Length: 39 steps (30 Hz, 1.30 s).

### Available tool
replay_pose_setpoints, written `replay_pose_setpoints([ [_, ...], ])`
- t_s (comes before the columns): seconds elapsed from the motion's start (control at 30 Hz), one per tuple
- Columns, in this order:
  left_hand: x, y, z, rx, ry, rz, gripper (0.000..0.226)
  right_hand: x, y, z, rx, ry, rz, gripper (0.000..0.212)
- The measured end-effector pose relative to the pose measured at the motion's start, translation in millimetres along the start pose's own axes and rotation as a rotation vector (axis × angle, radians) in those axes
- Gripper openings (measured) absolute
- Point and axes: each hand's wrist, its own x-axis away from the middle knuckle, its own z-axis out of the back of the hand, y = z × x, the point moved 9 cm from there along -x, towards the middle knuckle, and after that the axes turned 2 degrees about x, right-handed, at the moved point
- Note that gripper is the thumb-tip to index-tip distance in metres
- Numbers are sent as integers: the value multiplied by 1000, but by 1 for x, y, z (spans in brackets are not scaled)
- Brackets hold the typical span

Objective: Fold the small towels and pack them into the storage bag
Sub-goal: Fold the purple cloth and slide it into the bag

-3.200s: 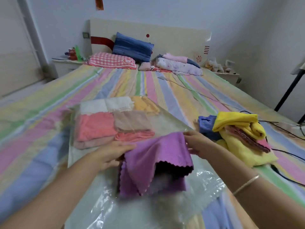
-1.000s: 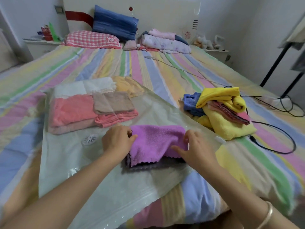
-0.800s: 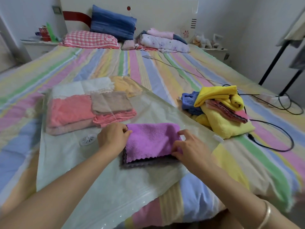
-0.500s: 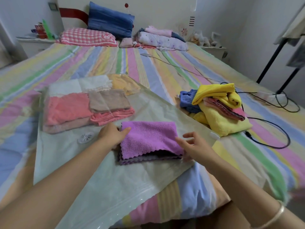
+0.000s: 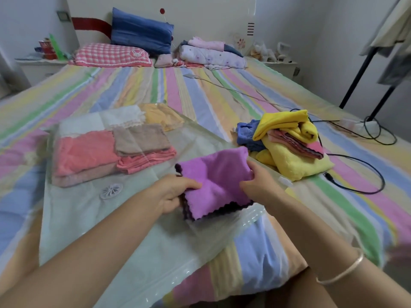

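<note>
Folded purple towel (image 5: 219, 181) held in both hands over the storage bag (image 5: 142, 236).

I see the purple towel folded into a rough square, soft and fleecy, with a dark scalloped edge along its near side; it sits lifted a little above the clear plastic storage bag, which lies flat on the striped bed (image 5: 200, 94). My left hand (image 5: 172, 193) is closed on the towel's left edge, thumb on top, and my right hand (image 5: 259, 182) pinches the right edge, fingers curled. Inside the bag, at its far end, lie folded towels (image 5: 89, 154) in pink, beige and white, and a round white valve (image 5: 111, 190) shows on the film. A loose pile of towels (image 5: 291, 150), yellow, blue and pink, rests just to the right of the bag; it seems to touch the bag's edge, but I cannot be sure.
</note>
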Motion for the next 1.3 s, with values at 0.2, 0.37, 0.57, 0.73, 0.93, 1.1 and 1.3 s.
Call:
replay_pose_setpoints([
  [0.2,32,12,-103,40,-316,-79,25,38,-37,-2,561,77,290,41],
  [0.37,41,1,-133,180,-631,34,62,41,4,58,502,185,68,59],
  [0.57,31,7,-109,-977,-63,-568,25,45,54,82,397,184,-25,22],
  [0.73,40,-22,-120,-1729,-73,-734,57,49,76,79,-42,114,-78,7],
  [0.93,33,-6,-111,-1512,-68,-658,20,58,80,72,-267,28,-139,29],
  [1.1,27,8,-97,-1431,45,-645,11,65,79,79,-358,22,-150,25],
  [1.3,29,10,-84,-1280,109,-499,25,75,78,85,-360,41,-141,27],
])
